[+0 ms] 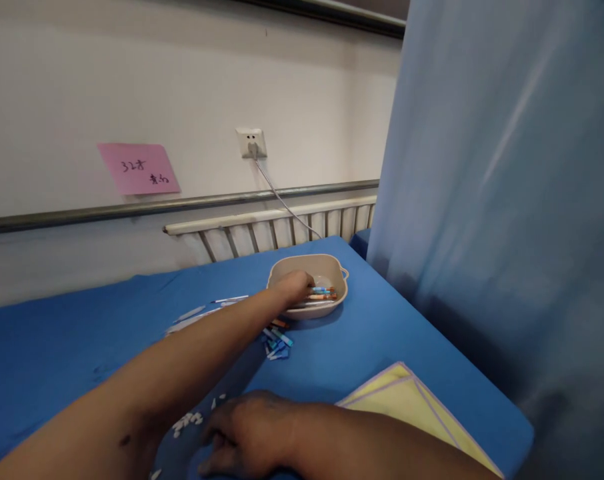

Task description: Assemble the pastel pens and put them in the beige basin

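A: What surface carries the work?
B: A counter (372, 347) spread with blue cloth, its far side along a pale wall (57, 80).

A: And the wall's fittings?
B: A pink sheet (142, 170) with handwriting; a socket (246, 135) with a plug, its cable (277, 194) slanting down to the right; a grey rail (207, 203); and, below it, a white slatted frame (222, 222). A blue curtain (492, 200) hangs at right.

A: Where are the hands?
B: The left hand (296, 285) lies inside a beige basin (292, 267), beside slender items (325, 297) there; its fingertips are hidden, so one cannot tell whether they grip. The right hand (247, 433), fingers bent, is just beside small white pieces (187, 421); whether it holds anything cannot be told.

A: What else lies on the cloth?
B: Blue-and-white pieces (279, 339) nearer the viewer than the basin, pale slender items (189, 313) beyond the left forearm, and a folded yellow cloth (407, 397), purple-edged, partly behind the right forearm.
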`<state>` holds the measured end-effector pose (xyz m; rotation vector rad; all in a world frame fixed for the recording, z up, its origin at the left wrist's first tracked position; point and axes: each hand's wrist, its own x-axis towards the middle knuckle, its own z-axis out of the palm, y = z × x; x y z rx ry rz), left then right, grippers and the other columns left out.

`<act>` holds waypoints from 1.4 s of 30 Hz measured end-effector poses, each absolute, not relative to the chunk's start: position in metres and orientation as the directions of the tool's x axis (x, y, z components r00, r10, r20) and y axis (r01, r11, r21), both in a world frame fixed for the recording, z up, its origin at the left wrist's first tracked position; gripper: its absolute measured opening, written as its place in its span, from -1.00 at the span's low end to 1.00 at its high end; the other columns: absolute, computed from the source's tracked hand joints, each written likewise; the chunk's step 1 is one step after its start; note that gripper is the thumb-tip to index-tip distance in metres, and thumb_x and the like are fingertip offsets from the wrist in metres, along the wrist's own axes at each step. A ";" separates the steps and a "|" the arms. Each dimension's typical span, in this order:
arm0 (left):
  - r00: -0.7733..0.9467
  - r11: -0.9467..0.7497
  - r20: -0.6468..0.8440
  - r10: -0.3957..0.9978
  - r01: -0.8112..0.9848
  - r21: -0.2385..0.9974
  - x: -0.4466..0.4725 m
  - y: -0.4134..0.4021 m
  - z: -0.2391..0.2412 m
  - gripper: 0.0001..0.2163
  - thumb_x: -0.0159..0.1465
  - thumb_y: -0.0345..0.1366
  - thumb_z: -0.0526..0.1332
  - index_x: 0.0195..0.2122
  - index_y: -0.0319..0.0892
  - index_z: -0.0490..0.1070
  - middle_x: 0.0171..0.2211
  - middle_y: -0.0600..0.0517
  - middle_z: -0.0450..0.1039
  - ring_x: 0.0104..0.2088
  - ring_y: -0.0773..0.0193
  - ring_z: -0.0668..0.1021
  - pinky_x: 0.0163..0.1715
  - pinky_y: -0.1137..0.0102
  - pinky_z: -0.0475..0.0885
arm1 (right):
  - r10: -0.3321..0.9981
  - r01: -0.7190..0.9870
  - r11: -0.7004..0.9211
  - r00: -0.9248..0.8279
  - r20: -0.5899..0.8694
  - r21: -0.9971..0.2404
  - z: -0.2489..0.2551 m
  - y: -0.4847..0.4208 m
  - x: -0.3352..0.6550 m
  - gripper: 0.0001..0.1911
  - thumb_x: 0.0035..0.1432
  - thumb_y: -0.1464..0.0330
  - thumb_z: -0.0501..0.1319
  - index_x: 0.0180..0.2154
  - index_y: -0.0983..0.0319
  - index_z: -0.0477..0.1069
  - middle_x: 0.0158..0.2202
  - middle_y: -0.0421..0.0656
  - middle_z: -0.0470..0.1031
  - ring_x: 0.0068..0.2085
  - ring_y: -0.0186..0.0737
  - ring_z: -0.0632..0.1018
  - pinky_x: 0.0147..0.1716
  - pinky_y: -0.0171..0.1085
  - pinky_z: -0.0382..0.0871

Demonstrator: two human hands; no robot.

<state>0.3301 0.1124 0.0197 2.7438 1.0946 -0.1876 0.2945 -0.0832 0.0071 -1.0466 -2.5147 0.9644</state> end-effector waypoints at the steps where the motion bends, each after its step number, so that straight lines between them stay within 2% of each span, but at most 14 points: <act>1: 0.722 -0.717 -0.193 0.664 0.689 0.110 0.331 0.113 0.019 -0.76 0.30 -0.23 0.14 -0.08 -0.24 0.37 -0.10 -0.06 0.41 -0.16 0.19 0.50 -0.17 0.20 0.45 | 0.705 0.536 0.522 -0.709 -0.017 -0.663 0.007 -0.083 0.294 -0.59 0.13 0.12 0.11 -0.08 0.22 0.39 -0.16 -0.15 0.55 -0.18 -0.15 0.56 -0.32 -0.33 0.41; 7: 0.744 -0.739 -0.168 0.647 0.665 0.103 0.334 0.109 0.017 -0.77 0.30 -0.23 0.14 -0.08 -0.23 0.37 -0.10 -0.06 0.42 -0.17 0.20 0.50 -0.17 0.21 0.45 | 0.709 0.526 0.538 -0.705 0.016 -0.659 0.004 -0.082 0.294 -0.60 0.13 0.13 0.13 -0.06 0.21 0.38 -0.19 -0.15 0.56 -0.18 -0.15 0.56 -0.32 -0.32 0.41; 12: 0.767 -0.755 -0.006 0.641 0.632 0.173 0.326 0.102 0.037 -0.82 0.25 -0.34 0.15 -0.20 -0.20 0.51 -0.17 -0.06 0.53 -0.12 0.16 0.52 -0.08 0.34 0.36 | 0.707 0.511 0.558 -0.705 0.053 -0.654 0.001 -0.083 0.296 -0.62 0.13 0.16 0.15 -0.07 0.21 0.39 -0.19 -0.15 0.56 -0.21 -0.18 0.55 -0.30 -0.35 0.40; 16: 0.725 -0.729 0.122 0.677 0.639 0.247 0.279 0.083 0.064 -0.73 0.26 -0.28 0.06 -0.12 -0.17 0.49 -0.12 0.00 0.54 -0.13 0.22 0.52 -0.10 0.43 0.35 | 0.730 0.500 0.540 -0.679 0.080 -0.677 -0.006 -0.086 0.295 -0.63 0.13 0.17 0.15 -0.07 0.22 0.39 -0.17 -0.12 0.55 -0.18 -0.18 0.54 -0.25 -0.34 0.39; 19: 0.642 -0.658 0.162 0.749 0.694 0.293 0.213 0.060 0.068 -0.67 0.26 -0.19 0.01 -0.13 -0.19 0.50 -0.18 0.00 0.56 -0.22 0.22 0.55 -0.17 0.41 0.39 | 0.749 0.470 0.512 -0.654 0.105 -0.719 -0.014 -0.090 0.295 -0.66 0.13 0.20 0.17 -0.08 0.21 0.39 -0.21 -0.14 0.55 -0.21 -0.22 0.54 -0.24 -0.35 0.37; 22: 0.479 -0.487 0.148 0.865 0.729 0.482 0.137 0.031 0.053 -0.63 0.20 -0.06 0.06 -0.22 -0.20 0.52 -0.29 0.00 0.58 -0.29 0.18 0.56 -0.24 0.38 0.42 | 0.755 0.436 0.491 -0.645 0.119 -0.754 -0.020 -0.094 0.294 -0.70 0.12 0.24 0.20 -0.10 0.21 0.40 -0.25 -0.16 0.54 -0.25 -0.27 0.53 -0.26 -0.38 0.35; 24: 0.353 -0.363 0.128 0.927 0.759 0.540 0.091 0.011 0.035 -0.62 0.17 -0.03 0.07 -0.24 -0.21 0.51 -0.28 -0.01 0.58 -0.26 0.13 0.56 -0.24 0.35 0.43 | 0.770 0.420 0.469 -0.626 0.127 -0.777 -0.024 -0.095 0.294 -0.72 0.12 0.26 0.21 -0.12 0.22 0.41 -0.28 -0.16 0.54 -0.28 -0.29 0.52 -0.30 -0.39 0.35; 27: 0.181 -0.247 0.173 0.968 0.799 0.548 0.040 -0.019 0.010 -0.60 0.18 -0.02 0.06 -0.20 -0.20 0.50 -0.23 -0.04 0.57 -0.22 0.11 0.56 -0.18 0.33 0.42 | 0.787 0.389 0.426 -0.604 0.123 -0.817 -0.030 -0.095 0.294 -0.75 0.11 0.30 0.22 -0.15 0.23 0.43 -0.33 -0.17 0.52 -0.32 -0.31 0.51 -0.33 -0.39 0.34; 29: 0.141 -0.238 0.215 0.966 0.808 0.540 0.023 -0.035 0.000 -0.61 0.20 -0.02 0.04 -0.19 -0.18 0.49 -0.21 -0.02 0.56 -0.19 0.12 0.56 -0.15 0.35 0.41 | 0.800 0.368 0.392 -0.588 0.116 -0.843 -0.033 -0.094 0.295 -0.77 0.12 0.32 0.21 -0.16 0.24 0.43 -0.34 -0.17 0.51 -0.34 -0.32 0.50 -0.36 -0.40 0.34; 31: 0.176 -0.271 0.227 0.958 0.813 0.515 0.017 -0.044 -0.004 -0.63 0.21 -0.03 0.05 -0.17 -0.14 0.48 -0.23 0.01 0.56 -0.22 0.15 0.56 -0.16 0.36 0.42 | 0.822 0.369 0.386 -0.553 0.134 -0.846 -0.034 -0.092 0.297 -0.81 0.13 0.35 0.20 -0.19 0.24 0.43 -0.36 -0.18 0.49 -0.36 -0.33 0.49 -0.38 -0.40 0.34; 34: 0.269 -0.360 0.256 0.928 0.824 0.438 0.023 -0.049 -0.001 -0.69 0.25 -0.10 0.06 -0.15 -0.12 0.47 -0.21 0.00 0.54 -0.20 0.17 0.54 -0.13 0.35 0.39 | 0.865 0.449 0.453 -0.431 0.258 -0.770 -0.034 -0.087 0.300 -0.84 0.14 0.44 0.16 -0.20 0.23 0.42 -0.31 -0.18 0.47 -0.31 -0.32 0.49 -0.28 -0.35 0.35; 37: 0.428 -0.481 0.219 0.877 0.786 0.388 0.033 -0.050 0.003 -0.75 0.28 -0.18 0.06 -0.16 -0.13 0.46 -0.19 -0.02 0.52 -0.16 0.19 0.51 -0.11 0.34 0.37 | 0.855 0.562 0.518 -0.358 0.375 -0.645 -0.030 -0.079 0.296 -0.78 0.15 0.49 0.12 -0.14 0.22 0.38 -0.18 -0.13 0.46 -0.15 -0.26 0.46 -0.12 -0.25 0.32; 39: 0.494 -0.531 0.197 0.847 0.768 0.359 0.037 -0.052 0.004 -0.78 0.28 -0.22 0.07 -0.18 -0.12 0.47 -0.20 -0.02 0.52 -0.16 0.19 0.50 -0.10 0.33 0.35 | 0.837 0.632 0.547 -0.386 0.389 -0.549 -0.028 -0.073 0.288 -0.72 0.16 0.51 0.10 -0.07 0.22 0.36 -0.07 -0.08 0.44 -0.03 -0.20 0.41 -0.02 -0.19 0.27; 42: 0.536 -0.568 0.189 0.823 0.757 0.323 0.039 -0.056 0.003 -0.81 0.29 -0.26 0.08 -0.17 -0.13 0.45 -0.18 -0.03 0.50 -0.14 0.19 0.48 -0.09 0.33 0.34 | 0.837 0.736 0.545 -0.447 0.316 -0.402 -0.025 -0.066 0.275 -0.60 0.16 0.53 0.08 0.05 0.21 0.29 0.06 -0.05 0.37 0.08 -0.13 0.32 0.03 -0.14 0.20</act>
